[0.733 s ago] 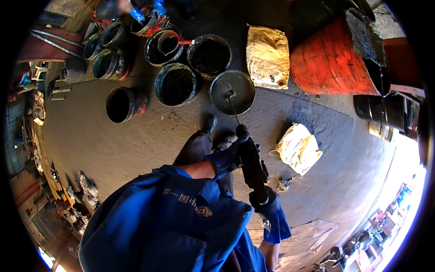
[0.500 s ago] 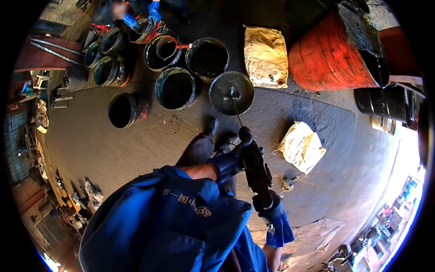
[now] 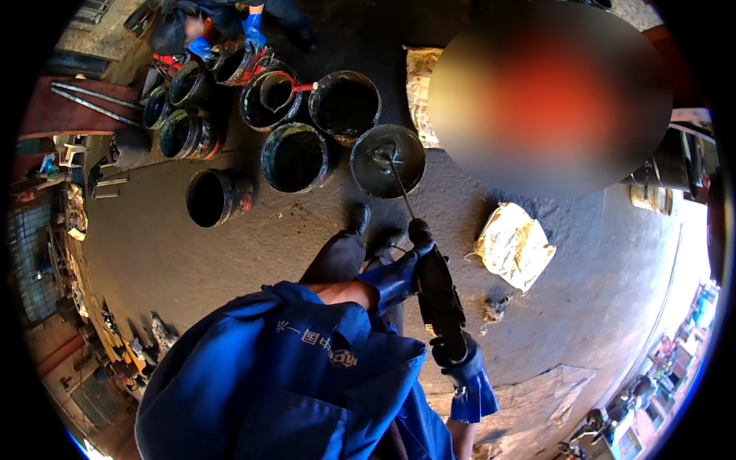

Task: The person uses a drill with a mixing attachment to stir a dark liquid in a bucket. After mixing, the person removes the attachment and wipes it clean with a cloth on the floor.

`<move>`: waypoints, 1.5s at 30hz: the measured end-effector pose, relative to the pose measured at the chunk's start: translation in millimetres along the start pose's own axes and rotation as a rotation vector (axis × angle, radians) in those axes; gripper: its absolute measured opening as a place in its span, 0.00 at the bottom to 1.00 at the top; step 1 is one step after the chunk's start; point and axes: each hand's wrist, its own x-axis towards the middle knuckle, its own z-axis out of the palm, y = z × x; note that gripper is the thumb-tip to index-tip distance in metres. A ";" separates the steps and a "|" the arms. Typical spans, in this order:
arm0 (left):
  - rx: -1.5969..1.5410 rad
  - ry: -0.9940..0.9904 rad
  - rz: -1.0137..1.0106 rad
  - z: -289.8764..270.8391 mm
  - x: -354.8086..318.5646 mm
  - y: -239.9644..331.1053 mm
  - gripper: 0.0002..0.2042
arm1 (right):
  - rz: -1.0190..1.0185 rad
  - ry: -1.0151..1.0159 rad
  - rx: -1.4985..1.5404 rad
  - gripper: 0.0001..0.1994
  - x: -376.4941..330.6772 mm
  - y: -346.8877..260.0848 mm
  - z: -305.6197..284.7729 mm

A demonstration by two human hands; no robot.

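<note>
Both my hands wear dark blue gloves and grip a black handheld power mixer (image 3: 441, 299). My left hand (image 3: 399, 277) is closed around its front part. My right hand (image 3: 461, 366) is wrapped round its rear end, close to my body. From the mixer's front a thin metal rod (image 3: 404, 190) slants down into a round bucket (image 3: 422, 161). Wet grey-black material lies in that bucket, and the rod's lower end is among it. The exact shape of the mixing head is unclear.
Left of the mixing bucket stand several dark-stained buckets (image 3: 295, 159). A red-handled pot (image 3: 277, 92) sits over one. At the upper left, a co-worker's blue-gloved hands (image 3: 251, 34) are at another bucket. A crumpled paper sack (image 3: 514, 245) lies right of me. A blur covers the upper right.
The rod's lower end has shifted slightly within the bucket, and the material there looks more stirred up. My hands and the mixer have moved slightly right and down. The co-worker's hands have moved.
</note>
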 end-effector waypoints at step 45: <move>-0.089 -0.094 -0.092 14.0 -16.4 -69.7 0.16 | 0.156 -0.054 0.109 0.17 -79.9 44.1 -57.2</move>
